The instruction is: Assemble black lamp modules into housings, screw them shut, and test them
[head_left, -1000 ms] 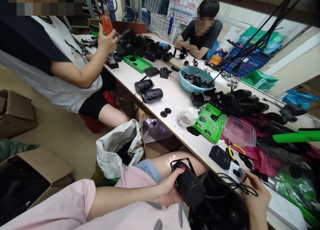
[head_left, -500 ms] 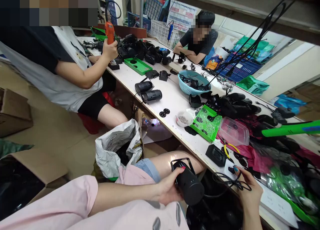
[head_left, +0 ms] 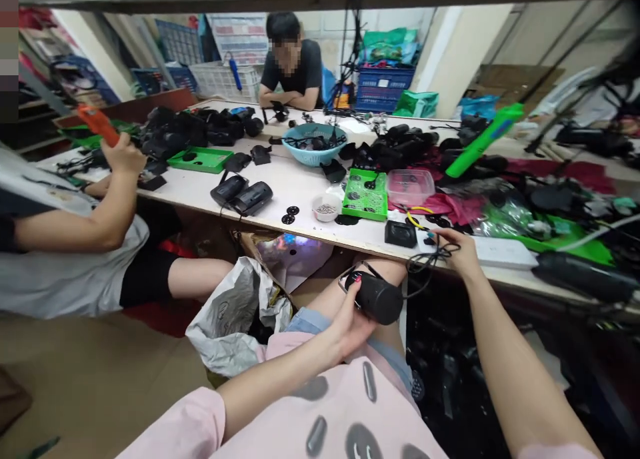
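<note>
My left hand [head_left: 353,329] is closed around a black cylindrical spotlight [head_left: 383,300] with a U-shaped bracket, held over my lap. A black cable [head_left: 424,272] runs from that side up to my right hand [head_left: 461,251]. The fingers of my right hand pinch the bundled cable at the table's front edge, beside a white power strip [head_left: 505,252]. Its plug end is partly hidden by the fingers. Just left of this hand lies a black square part [head_left: 400,234], with yellow-handled pliers [head_left: 417,216] behind it.
A green tray [head_left: 367,209], a bowl of screws [head_left: 326,209], a clear tub [head_left: 411,187] and a blue basket [head_left: 314,154] stand on the table [head_left: 300,191]. Two black spotlights [head_left: 254,197] lie left. One co-worker holds an orange tool [head_left: 100,122]; another person leans across the far side.
My view has swung to the right and levelled. My left hand still holds the spotlight, and my right hand still has the cable at the table edge. The co-worker's orange tool has tilted.
</note>
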Demonstrator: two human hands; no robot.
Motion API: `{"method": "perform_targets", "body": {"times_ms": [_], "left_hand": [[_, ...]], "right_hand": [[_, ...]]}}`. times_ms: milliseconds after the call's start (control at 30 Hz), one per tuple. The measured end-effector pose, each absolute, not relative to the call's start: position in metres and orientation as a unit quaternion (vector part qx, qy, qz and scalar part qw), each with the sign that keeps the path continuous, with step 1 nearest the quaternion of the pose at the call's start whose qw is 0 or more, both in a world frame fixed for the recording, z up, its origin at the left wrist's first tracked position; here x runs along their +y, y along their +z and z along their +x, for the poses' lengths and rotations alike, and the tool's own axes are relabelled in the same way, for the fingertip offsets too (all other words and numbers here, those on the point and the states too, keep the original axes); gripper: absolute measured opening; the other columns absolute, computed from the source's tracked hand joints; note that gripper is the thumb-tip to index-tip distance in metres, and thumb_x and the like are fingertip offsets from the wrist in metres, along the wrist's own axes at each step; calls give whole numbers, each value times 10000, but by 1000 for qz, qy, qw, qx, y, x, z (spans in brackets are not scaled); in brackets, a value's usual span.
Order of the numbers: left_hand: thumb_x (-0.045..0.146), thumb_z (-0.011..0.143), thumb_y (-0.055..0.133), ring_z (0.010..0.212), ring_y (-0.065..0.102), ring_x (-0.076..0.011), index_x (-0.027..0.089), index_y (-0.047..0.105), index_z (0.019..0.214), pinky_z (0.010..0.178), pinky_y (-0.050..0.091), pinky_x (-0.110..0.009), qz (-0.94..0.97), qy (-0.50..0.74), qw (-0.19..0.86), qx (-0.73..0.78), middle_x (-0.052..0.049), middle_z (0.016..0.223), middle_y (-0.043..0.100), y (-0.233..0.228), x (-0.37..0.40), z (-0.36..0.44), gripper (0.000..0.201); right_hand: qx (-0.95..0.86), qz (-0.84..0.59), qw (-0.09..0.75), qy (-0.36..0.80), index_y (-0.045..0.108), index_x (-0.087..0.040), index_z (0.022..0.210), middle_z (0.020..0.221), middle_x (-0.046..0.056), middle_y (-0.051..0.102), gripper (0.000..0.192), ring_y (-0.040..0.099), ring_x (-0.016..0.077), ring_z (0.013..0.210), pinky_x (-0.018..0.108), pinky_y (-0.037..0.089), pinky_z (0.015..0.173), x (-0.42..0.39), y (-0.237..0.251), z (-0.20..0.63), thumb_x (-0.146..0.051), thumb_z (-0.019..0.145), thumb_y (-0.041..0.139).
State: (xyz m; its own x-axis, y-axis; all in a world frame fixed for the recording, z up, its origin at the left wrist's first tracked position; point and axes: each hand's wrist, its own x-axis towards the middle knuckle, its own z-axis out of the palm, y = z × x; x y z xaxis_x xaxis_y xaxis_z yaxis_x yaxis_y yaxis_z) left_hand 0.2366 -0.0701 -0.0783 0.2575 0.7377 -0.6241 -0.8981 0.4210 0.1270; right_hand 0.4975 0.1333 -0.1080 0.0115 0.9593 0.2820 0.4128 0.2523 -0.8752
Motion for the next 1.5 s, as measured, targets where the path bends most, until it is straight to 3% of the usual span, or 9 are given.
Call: {"method": "perform_targets", "body": {"times_ms": [233,600,1033,1500], "left_hand": [[386,969,565,831,715,-165,115,573,1298,813,590,-272,-109,528,780,318,-97,1014,747,-79,-75,248,427],[425,959,568,882,713,-187,96,543,1352,824,592,-292,-85,524,783,324,-128,1035,744,-82,-82,251,513],[404,966,568,852,710,-176,103,591,1273,780,593,-275,-63,548,759,346,-103,1005,745,-87,-83,259,431],[406,966,563,817,729,-183,116,619,1227,821,611,-304,-67,554,750,355,-117,968,758,-88,-81,261,395]], "right_hand": [[-639,-498,492,319,710,-123,906,746,-9,691,204,632,118,648,269,526,649,143,-111,497,-322,866,737],[-632,-467,515,344,691,-117,887,735,-10,676,220,637,110,638,265,554,648,141,-108,493,-335,895,721],[-626,-468,519,345,694,-118,876,740,-6,681,234,646,116,659,278,561,674,143,-109,493,-349,895,720],[-615,-443,552,348,757,-168,804,721,41,706,364,675,202,669,332,569,675,145,-113,495,-498,657,802]]}}
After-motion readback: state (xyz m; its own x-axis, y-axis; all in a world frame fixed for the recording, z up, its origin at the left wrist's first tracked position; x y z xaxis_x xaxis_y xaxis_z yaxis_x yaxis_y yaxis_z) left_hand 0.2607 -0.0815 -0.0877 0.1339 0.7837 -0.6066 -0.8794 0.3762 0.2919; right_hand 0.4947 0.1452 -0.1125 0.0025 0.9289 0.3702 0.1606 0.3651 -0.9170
